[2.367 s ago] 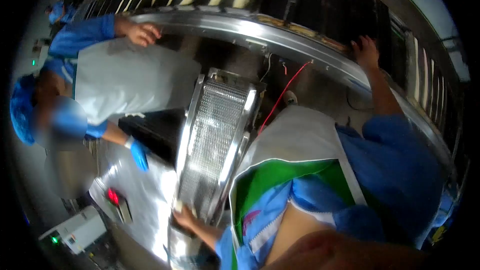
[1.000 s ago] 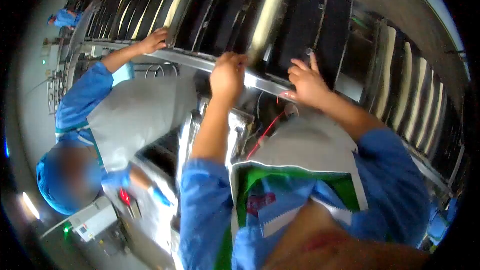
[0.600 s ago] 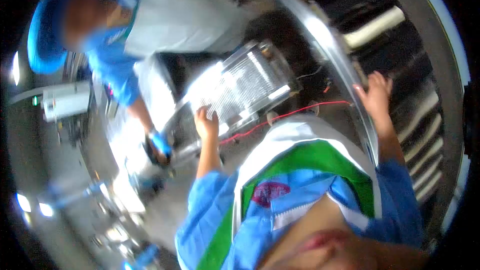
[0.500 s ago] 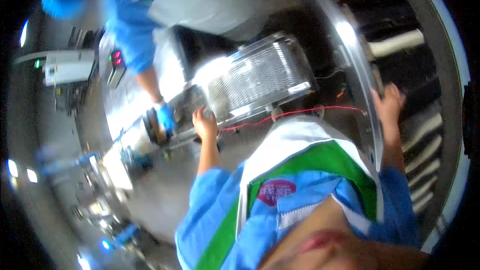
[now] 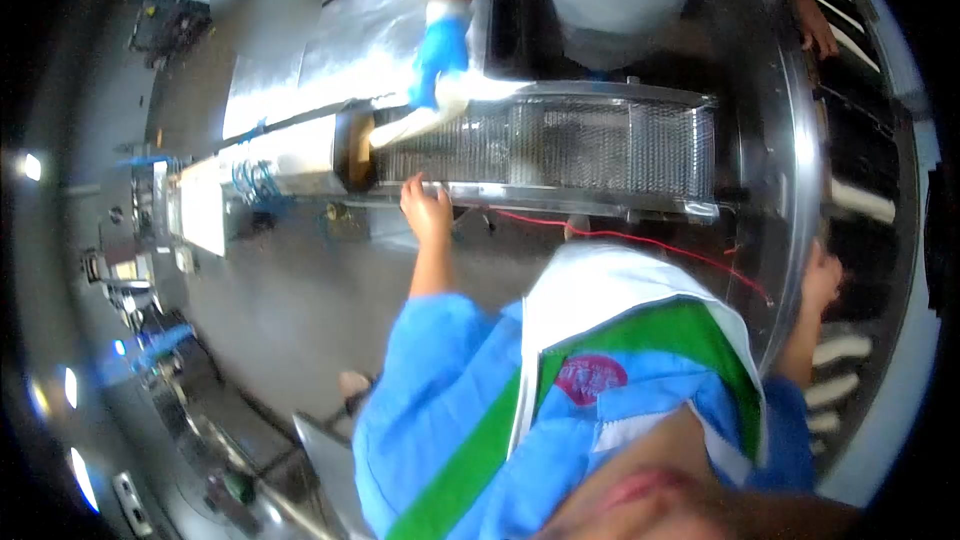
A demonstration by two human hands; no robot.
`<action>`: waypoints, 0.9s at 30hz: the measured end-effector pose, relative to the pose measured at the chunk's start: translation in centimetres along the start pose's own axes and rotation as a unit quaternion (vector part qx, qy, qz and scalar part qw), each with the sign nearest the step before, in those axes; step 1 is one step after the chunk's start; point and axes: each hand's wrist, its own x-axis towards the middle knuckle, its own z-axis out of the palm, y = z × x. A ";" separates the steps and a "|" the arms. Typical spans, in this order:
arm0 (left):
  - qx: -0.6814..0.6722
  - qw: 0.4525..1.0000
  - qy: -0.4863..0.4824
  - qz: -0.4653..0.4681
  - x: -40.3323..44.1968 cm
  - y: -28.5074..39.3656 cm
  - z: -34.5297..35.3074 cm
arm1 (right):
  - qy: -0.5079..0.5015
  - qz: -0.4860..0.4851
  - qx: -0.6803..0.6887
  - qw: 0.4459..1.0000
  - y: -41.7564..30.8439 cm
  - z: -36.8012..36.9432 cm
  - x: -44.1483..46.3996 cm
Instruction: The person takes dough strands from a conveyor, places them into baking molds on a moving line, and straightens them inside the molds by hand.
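My left hand (image 5: pixel 428 212) is at the near side rail of a narrow mesh conveyor (image 5: pixel 580 145). Its fingers are apart and nothing shows in them. Far to the right, my right hand (image 5: pixel 822 277) is by a curved metal rail (image 5: pixel 795 140), beside dark trays that carry pale, long strips like dough. The fingers of that hand are blurred and partly hidden. Across the conveyor, a co-worker's blue-gloved hand (image 5: pixel 440 58) holds a long pale strip (image 5: pixel 425 123) over the belt's left end.
A shiny metal table (image 5: pixel 290 70) stands behind the conveyor at left. Along the front runs a red cord (image 5: pixel 640 233). The co-worker's other hand (image 5: pixel 818 32) is near the far trays. A pale strip (image 5: pixel 862 202) lies on the right. Machines stand along the left.
The view has turned, so the conveyor now lies nearly level. The co-worker's gloved hand has moved over the belt with a pale strip. My left hand remains near the conveyor's edge.
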 end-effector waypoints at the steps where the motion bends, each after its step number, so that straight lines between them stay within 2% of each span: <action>1: -0.007 1.000 -0.002 -0.024 0.1 -0.1 -0.1 | 0.000 -0.014 -0.007 1.000 -0.4 -0.8 0.2; 3: -0.012 0.999 -0.015 -0.030 0.5 -0.4 -0.2 | -0.078 -0.016 -0.009 0.997 -0.8 -1.7 0.3; 7: 0.018 1.000 -0.016 -0.012 2.7 -2.1 0.4 | -0.013 0.007 -0.014 1.000 0.5 0.6 0.7; 10: 0.076 0.995 -0.048 0.042 4.5 -3.6 -0.6 | -0.019 0.005 0.000 1.000 1.2 1.2 0.4; 13: 0.117 0.989 -0.087 -0.011 6.8 -4.0 -2.1 | 0.026 -0.010 -0.001 1.000 0.9 0.8 -0.5; 17: 0.147 0.985 -0.092 -0.017 9.6 -6.4 -1.7 | 0.071 -0.035 -0.036 0.996 0.5 0.3 -1.5; 19: 0.163 0.982 -0.097 -0.020 10.7 -7.6 -1.2 | 0.036 -0.064 -0.022 0.997 0.7 -0.6 -1.5; 23: 0.162 0.978 -0.128 -0.031 11.8 -7.6 -1.8 | 0.062 -0.031 -0.019 0.997 1.4 -0.2 -1.8; 25: 0.152 0.984 -0.083 -0.031 12.2 -9.6 -1.0 | 0.047 -0.003 -0.017 0.999 0.6 -0.8 -2.0; 26: 0.146 0.985 -0.070 -0.058 11.5 -7.3 -2.5 | 0.033 -0.004 -0.016 0.999 0.6 -1.0 -2.1; 27: 0.148 0.986 -0.061 -0.054 11.4 -7.7 -2.4 | 0.019 -0.003 -0.016 1.000 0.7 -1.1 -2.2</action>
